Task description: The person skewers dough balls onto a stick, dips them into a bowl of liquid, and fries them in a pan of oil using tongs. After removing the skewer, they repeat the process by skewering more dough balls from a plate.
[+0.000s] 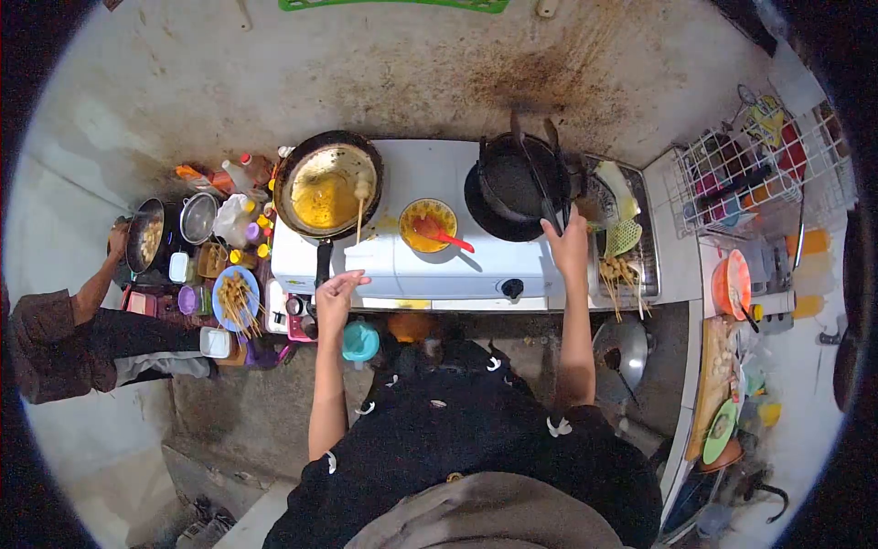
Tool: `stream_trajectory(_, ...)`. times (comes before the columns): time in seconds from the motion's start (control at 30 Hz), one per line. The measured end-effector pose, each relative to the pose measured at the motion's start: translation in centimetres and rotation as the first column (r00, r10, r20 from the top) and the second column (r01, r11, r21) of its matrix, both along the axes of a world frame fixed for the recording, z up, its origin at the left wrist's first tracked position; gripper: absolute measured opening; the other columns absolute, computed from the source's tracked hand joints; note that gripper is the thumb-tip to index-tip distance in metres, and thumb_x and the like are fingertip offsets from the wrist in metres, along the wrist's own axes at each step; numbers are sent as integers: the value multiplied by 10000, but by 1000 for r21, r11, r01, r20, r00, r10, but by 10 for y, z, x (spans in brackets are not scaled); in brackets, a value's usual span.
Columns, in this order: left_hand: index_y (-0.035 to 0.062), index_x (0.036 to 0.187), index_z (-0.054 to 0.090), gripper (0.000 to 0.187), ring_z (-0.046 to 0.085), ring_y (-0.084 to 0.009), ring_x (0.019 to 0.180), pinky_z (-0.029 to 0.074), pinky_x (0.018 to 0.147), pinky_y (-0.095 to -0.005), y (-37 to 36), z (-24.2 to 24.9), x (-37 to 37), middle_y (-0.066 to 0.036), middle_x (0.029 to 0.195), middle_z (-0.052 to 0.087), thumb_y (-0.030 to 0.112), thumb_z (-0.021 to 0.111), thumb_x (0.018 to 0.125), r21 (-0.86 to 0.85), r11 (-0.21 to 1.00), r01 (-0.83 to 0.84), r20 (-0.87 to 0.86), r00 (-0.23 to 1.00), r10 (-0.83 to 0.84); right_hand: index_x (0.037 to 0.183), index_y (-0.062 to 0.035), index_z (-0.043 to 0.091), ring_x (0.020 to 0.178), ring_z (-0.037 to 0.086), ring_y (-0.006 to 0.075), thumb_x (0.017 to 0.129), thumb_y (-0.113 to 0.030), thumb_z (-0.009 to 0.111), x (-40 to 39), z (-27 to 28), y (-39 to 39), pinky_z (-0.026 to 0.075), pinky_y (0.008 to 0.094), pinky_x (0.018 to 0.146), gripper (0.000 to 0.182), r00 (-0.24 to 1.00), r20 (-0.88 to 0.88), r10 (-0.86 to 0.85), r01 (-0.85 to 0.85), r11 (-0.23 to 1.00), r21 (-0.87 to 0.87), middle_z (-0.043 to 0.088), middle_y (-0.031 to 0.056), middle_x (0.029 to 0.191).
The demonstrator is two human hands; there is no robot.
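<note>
My left hand [340, 291] is near the handle of the frying pan [325, 197] on the left of the stove; its fingers look partly spread and hold nothing visible. In that pan lie yellow oil or egg and one skewer [362, 201], its stick over the rim. My right hand [568, 236] is closed on black tongs [538, 174], which reach up over the dark pot [517, 183] on the right burner. Between the pans stands a patterned bowl [412, 220] of yellow liquid with a red spoon [448, 238].
Left of the stove are a plate of skewers [224, 284], a strainer [198, 218] and bottles; another person [55, 339] holds a second pan [146, 236]. At right are a tray [651, 265] with skewers, a wire rack [732, 174] and an orange bowl [722, 284].
</note>
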State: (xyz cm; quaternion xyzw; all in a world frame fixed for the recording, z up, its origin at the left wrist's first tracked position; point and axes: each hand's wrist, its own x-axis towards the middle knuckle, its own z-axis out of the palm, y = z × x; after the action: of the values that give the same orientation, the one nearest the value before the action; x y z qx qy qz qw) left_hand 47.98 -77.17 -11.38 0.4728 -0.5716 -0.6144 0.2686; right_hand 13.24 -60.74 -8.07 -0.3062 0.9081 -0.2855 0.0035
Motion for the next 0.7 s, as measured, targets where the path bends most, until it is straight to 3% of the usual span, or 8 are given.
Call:
stream_trajectory(0.17, 29, 978, 637, 286, 370, 1, 505, 289, 462, -160, 37, -15, -33, 6, 790, 655, 271, 560, 845, 65, 995, 74, -45, 996, -72, 1279, 87, 280, 1059, 433, 447, 751, -239, 644, -13, -32, -2, 381, 417, 894, 720, 1000, -15, -3, 3, 1000, 19, 371, 331, 1165)
stream_trajectory(0.3, 28, 975, 645, 292, 351, -2, 478, 282, 439, -167, 54, -29, -52, 21, 768, 647, 277, 569, 844, 123, 988, 91, -34, 996, -88, 1308, 25, 270, 1038, 462, 423, 743, -345, 649, -17, -35, -4, 406, 429, 852, 774, 1000, -9, -17, 17, 997, 73, 419, 274, 1149)
stream_trajectory(0.4, 24, 974, 645, 297, 352, 1, 481, 284, 440, -166, 61, -44, -56, 34, 751, 638, 281, 569, 846, 157, 984, 86, -13, 996, -85, 1288, 62, 271, 1060, 424, 458, 733, -253, 664, -15, -37, -4, 379, 423, 896, 749, 1000, -8, 23, -23, 998, 52, 357, 331, 1172)
stream_trajectory(0.5, 31, 997, 637, 310, 361, -4, 503, 288, 456, -173, 67, -53, -59, 48, 736, 614, 292, 568, 845, 147, 985, 86, -17, 996, -84, 1283, 36, 301, 1008, 460, 427, 720, -254, 681, -11, -41, -3, 392, 426, 865, 738, 993, -119, -22, 18, 999, -36, 372, 283, 1167)
stream_trajectory(0.57, 29, 1001, 636, 312, 367, -5, 506, 296, 459, -173, 71, -52, -60, 51, 731, 609, 291, 563, 849, 146, 986, 77, -8, 997, -76, 1292, 15, 289, 977, 480, 375, 699, -258, 707, 10, -9, -3, 403, 429, 831, 775, 876, -471, -106, 61, 992, -109, 373, 239, 1181)
stream_trajectory(0.6, 28, 1005, 635, 314, 372, -6, 510, 304, 462, -172, 73, -51, -59, 54, 727, 604, 290, 558, 852, 146, 986, 77, 4, 997, -78, 1292, 15, 289, 977, 480, 375, 699, -258, 707, 23, -8, -2, 403, 429, 831, 775, 879, -467, -97, 52, 993, -108, 373, 239, 1181)
stream_trajectory(0.67, 28, 1010, 634, 315, 376, -7, 516, 304, 464, -172, 74, -52, -58, 57, 719, 596, 290, 554, 855, 135, 987, 82, 7, 996, -84, 1292, 7, 290, 991, 475, 307, 674, -263, 732, 53, -10, 1, 408, 415, 806, 806, 946, -186, 266, -309, 916, -257, 390, 203, 1172)
stream_trajectory(0.7, 28, 1015, 633, 317, 380, -8, 521, 304, 466, -172, 75, -53, -58, 60, 712, 588, 290, 549, 858, 124, 987, 98, 6, 995, -100, 1290, 7, 294, 950, 500, 270, 674, -268, 739, 67, -22, -2, 425, 384, 768, 809, 947, 39, 320, -294, 906, -304, 432, 184, 1115)
